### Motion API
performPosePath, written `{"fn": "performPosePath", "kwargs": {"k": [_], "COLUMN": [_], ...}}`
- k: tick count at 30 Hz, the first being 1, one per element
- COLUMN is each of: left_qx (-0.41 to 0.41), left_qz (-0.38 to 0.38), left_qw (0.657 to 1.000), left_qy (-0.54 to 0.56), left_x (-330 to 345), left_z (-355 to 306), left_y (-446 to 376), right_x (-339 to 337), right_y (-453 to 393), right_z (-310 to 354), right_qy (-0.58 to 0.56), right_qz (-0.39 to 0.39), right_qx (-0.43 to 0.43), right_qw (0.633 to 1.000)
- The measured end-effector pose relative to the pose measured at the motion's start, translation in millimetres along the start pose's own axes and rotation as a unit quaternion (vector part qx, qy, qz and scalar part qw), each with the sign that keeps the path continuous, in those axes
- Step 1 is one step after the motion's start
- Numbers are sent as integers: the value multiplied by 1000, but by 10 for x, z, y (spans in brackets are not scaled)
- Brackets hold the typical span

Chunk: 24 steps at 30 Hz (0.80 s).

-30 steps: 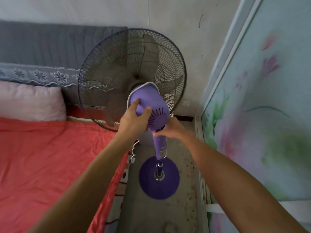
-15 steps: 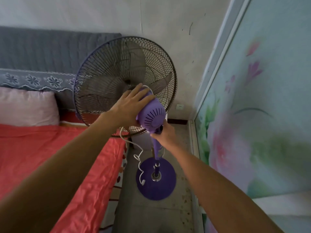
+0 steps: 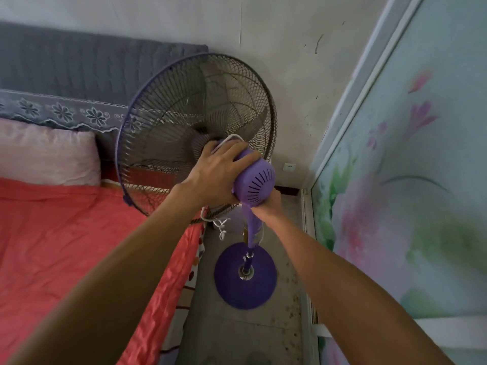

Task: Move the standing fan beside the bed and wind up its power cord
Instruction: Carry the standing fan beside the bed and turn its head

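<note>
A purple standing fan (image 3: 254, 180) stands in the narrow gap between the bed (image 3: 66, 233) and the right wall, its round base (image 3: 245, 288) on the floor. Its wire cage faces the far wall. My left hand (image 3: 218, 169) lies over the top of the purple motor housing, pressing the white power cord (image 3: 232, 139) against it. A loop of that cord runs over the housing, and its loose end dangles below the cage (image 3: 220, 227). My right hand (image 3: 266, 209) grips the fan's neck just under the housing, partly hidden behind it.
The bed has a red sheet, a pink pillow (image 3: 44, 154) and a grey padded headboard (image 3: 79, 61). A white wall socket (image 3: 289, 167) sits low on the far wall. A flowered sliding panel (image 3: 408, 193) closes the right side. The floor strip is narrow.
My left hand has slid from the back of the housing forward over its top, carrying the cord. The dangling cord has shortened and its end has risen off the base. The cage now sits lower.
</note>
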<state>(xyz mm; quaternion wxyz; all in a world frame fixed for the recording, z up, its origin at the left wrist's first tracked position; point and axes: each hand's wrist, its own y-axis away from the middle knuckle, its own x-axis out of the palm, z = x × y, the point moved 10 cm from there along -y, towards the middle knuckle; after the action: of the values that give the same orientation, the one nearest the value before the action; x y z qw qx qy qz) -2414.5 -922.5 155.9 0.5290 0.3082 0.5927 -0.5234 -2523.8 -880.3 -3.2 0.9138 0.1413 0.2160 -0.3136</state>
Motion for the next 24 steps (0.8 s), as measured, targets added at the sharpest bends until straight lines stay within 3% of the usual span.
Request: {"fn": "performPosePath", "kwargs": {"k": [5,7,13,19,24], "left_qx": [-86,-109,-116,-91,-105], "left_qz": [-40,-31,-33,-18,-17], "left_qw": [995,994,993,993,993], "left_qy": [-3,-5,-1,70,57], "left_x": [-65,-77,-77,-17,-20], "left_z": [65,144,68,147,198], "left_y": [173,191,140,118,193], "right_x": [139,167,124,101,204], "right_y": [-35,-10,-66,-13,18], "right_z": [164,205,193,128,206], "right_qy": [-13,-15,0,8,3], "right_qz": [85,85,113,80,83], "right_qx": [-29,-29,-44,-27,-21], "right_qw": [996,996,993,996,996]}}
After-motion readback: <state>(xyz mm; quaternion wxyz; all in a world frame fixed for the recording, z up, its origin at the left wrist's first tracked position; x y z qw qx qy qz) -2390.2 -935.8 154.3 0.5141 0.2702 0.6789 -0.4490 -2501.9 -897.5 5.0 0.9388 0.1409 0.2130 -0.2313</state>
